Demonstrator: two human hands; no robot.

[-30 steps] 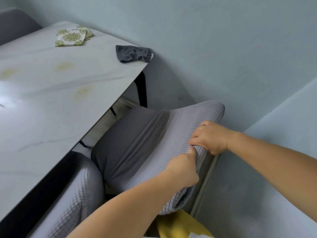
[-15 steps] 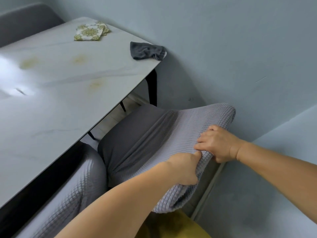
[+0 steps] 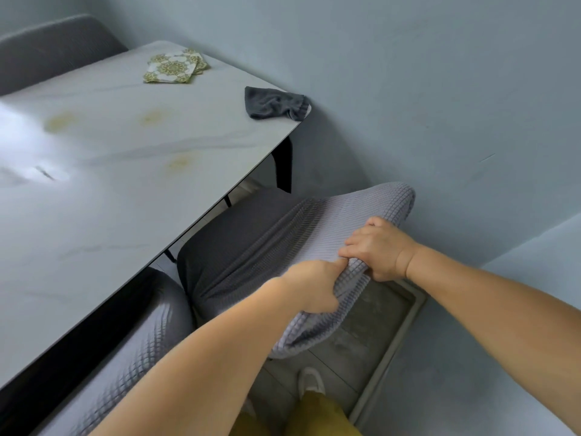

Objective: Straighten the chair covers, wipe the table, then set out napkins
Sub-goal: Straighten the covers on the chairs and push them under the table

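This is a home dining corner: a marble-look table (image 3: 125,190) with patterned napkins (image 3: 174,68), covered chairs (image 3: 251,243) and plain painted walls (image 3: 440,89).

Light grey waffle-check chair cover (image 3: 352,212); white grey-veined table (image 3: 103,196) with yellowish stains; green-and-white floral napkins (image 3: 173,69); dark grey cloth (image 3: 272,103).

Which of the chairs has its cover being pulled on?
The chair by the wall: both hands, left hand and right hand, grip its light grey cover. The nearer chair goes untouched.

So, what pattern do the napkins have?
The napkins show a green-and-white floral medallion print, in the head view.
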